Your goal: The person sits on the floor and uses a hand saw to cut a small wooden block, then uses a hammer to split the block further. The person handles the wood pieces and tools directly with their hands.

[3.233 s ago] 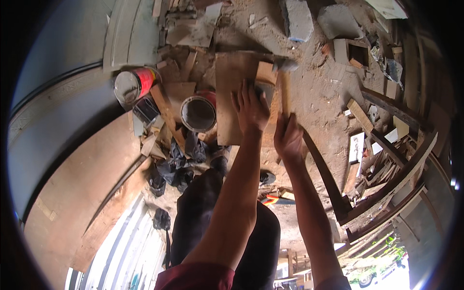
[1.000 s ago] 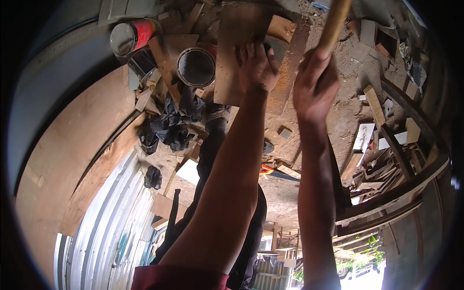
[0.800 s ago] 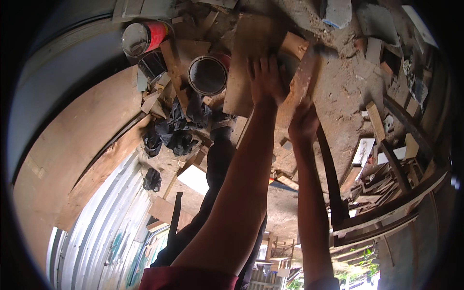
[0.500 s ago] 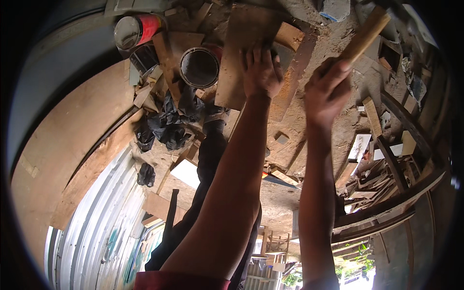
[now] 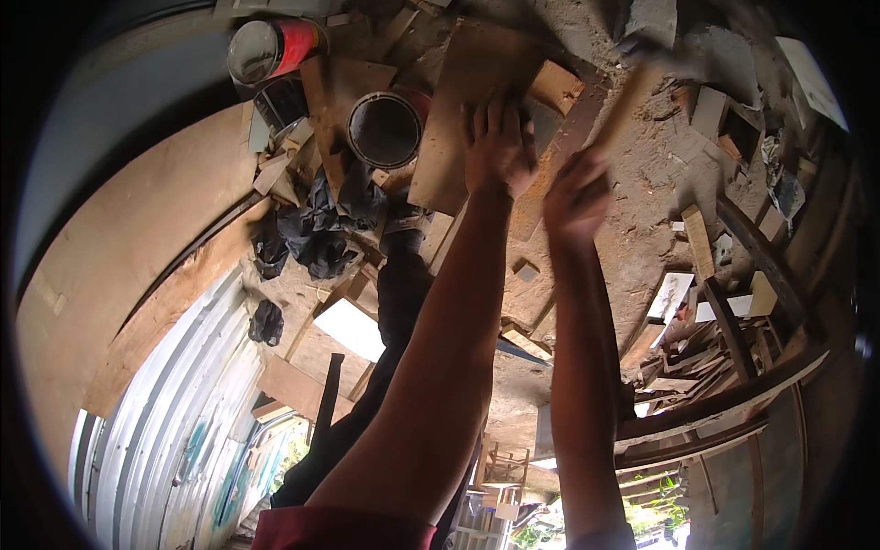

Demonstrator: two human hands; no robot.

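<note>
My left hand (image 5: 498,151) lies with its fingers outstretched on a brown wooden board (image 5: 486,60). In my right hand (image 5: 579,194) is a hammer (image 5: 629,103), gripped by its pale wooden handle. Its dark head is smeared by motion, raised above and to the right of the board. A smaller light wood piece (image 5: 555,87) shows at the board's right edge, and a reddish-brown flat strip (image 5: 579,124) runs beside it. My right hand is apart from the board.
Left of the board stands an open round can (image 5: 385,131); a red can (image 5: 266,50) sits farther left. Black crumpled plastic (image 5: 316,229) and wood scraps lie nearby. Timber offcuts (image 5: 697,362) are piled at the right, behind dark wooden bars (image 5: 724,401).
My right hand has moved left with the hammer, whose head has come into sight. My left hand keeps its place on the board. The whole view has shifted slightly.
</note>
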